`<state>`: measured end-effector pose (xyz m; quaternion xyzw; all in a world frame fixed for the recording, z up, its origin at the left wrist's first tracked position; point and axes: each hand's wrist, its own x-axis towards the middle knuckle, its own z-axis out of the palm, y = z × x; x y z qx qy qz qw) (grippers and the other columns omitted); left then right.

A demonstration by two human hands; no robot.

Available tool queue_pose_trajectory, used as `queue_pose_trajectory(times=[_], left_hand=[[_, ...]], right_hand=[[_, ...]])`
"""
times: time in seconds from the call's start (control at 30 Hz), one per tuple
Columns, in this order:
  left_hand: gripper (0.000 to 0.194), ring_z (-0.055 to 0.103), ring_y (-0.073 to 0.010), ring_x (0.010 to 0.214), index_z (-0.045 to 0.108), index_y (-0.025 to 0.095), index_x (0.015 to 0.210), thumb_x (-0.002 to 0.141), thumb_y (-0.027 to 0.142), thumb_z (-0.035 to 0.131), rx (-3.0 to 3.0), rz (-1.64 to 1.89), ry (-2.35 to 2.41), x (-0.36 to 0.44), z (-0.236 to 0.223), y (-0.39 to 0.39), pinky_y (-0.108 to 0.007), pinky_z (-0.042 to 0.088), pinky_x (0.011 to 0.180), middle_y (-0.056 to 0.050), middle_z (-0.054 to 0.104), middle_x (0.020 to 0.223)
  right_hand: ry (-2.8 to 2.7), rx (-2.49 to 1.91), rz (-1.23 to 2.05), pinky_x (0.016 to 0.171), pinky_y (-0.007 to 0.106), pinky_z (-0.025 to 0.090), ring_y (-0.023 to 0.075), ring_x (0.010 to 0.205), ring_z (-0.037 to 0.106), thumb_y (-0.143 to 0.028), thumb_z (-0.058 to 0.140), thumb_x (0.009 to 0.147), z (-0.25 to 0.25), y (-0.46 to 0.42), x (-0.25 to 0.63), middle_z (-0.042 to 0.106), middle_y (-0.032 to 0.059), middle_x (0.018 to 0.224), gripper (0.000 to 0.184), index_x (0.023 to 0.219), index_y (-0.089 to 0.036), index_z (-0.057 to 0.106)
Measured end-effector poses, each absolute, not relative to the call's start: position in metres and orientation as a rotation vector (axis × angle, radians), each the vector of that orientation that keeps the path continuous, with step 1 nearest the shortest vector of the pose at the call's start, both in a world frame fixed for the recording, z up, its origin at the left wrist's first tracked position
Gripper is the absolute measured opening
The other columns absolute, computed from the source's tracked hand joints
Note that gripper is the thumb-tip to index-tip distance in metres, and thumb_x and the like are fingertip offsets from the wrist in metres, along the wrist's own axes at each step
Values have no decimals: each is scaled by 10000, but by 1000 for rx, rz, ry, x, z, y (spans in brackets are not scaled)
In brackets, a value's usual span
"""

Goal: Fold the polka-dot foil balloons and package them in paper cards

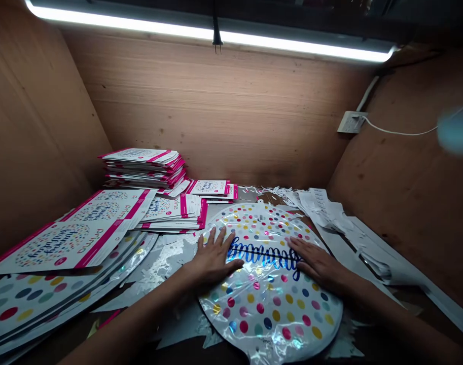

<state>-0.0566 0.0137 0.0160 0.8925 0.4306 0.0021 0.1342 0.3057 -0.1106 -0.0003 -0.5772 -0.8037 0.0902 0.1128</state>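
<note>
A flat round foil balloon [271, 304] with coloured dots and blue script lettering lies on the table in front of me. My left hand [212, 258] rests flat on its left side, fingers spread. Flat on the balloon's right side lies my right hand [317, 263], fingers stretched toward the lettering. Neither hand holds anything.
A stack of dotted balloons [33, 299] lies at the left under pink-edged printed cards [75, 233]. More card stacks [143, 167] stand at the back left. White paper strips [330, 213] run along the right wall. A wall socket [351, 121] and cable sit at the right.
</note>
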Motion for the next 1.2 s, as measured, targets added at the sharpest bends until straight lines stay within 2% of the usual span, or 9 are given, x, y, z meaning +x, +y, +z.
queue_pose_trajectory(times=[0.2,0.33,0.4,0.47,0.63,0.8,1.03,1.13,1.2], left_hand=[[959,85,-433,1509,228,225,1587,844,794,436,2670,86,1242,-27,25,9,-691,46,1151,-189,156,1639],[717,407,-342,1411,437,206,1487,878,545,606,2842,262,892,46,34,0,-519,252,1173,-172,484,1494],[316,635,-296,1157,696,218,1180,901,332,597,2842,283,887,83,47,11,-422,406,1056,-134,719,1162],[178,700,-278,948,759,197,940,869,247,603,2814,349,976,107,72,37,-361,480,897,-130,755,941],[279,676,-257,857,745,131,977,927,251,499,2586,833,1431,81,180,140,-278,443,718,-168,735,915],[481,592,-185,720,693,97,956,1033,380,311,2355,1333,1656,7,250,181,-233,344,597,-102,672,780],[465,482,-106,569,659,110,770,988,476,473,2597,1727,988,-27,235,110,-204,298,538,22,520,559],[403,591,-134,597,708,107,852,992,415,489,2695,1621,805,-25,212,67,-205,395,578,-17,653,639],[315,695,-168,767,732,133,973,998,338,494,2797,1371,486,-24,186,41,-231,489,711,-65,753,864]], right_hand=[[-2401,-1680,-167,955,472,505,301,1113,646,-246,405,1030,6,-106,322,718,117,1210,339,1142,-204,722],[-2233,-1678,-413,955,491,493,322,1126,620,-218,414,1020,26,-97,312,717,131,1178,320,1082,-200,728],[-2053,-1616,-558,1060,524,429,337,1276,528,-214,444,1007,30,-99,303,630,140,1350,316,1214,-199,682],[-2038,-1504,-588,1143,531,352,328,1385,428,-220,480,992,28,-105,295,518,121,1486,378,1350,-214,601],[-2342,-1661,-80,1143,534,366,319,1396,431,-390,479,1000,8,-122,289,469,72,1539,482,1465,-266,492],[-2196,-1896,256,1165,495,345,291,1427,386,-561,396,998,2,-121,296,414,55,1575,583,1510,-285,428],[-2178,-1887,404,1175,495,317,318,1428,377,-506,526,934,8,-111,298,440,79,1556,640,1512,-253,421],[-2023,-1823,407,1196,497,289,327,1469,319,-526,625,870,11,-108,292,276,103,1637,892,1596,-255,181],[-1758,-1774,297,1179,502,323,337,1478,302,-555,685,823,17,-109,288,165,132,1664,1107,1603,-253,-40]])
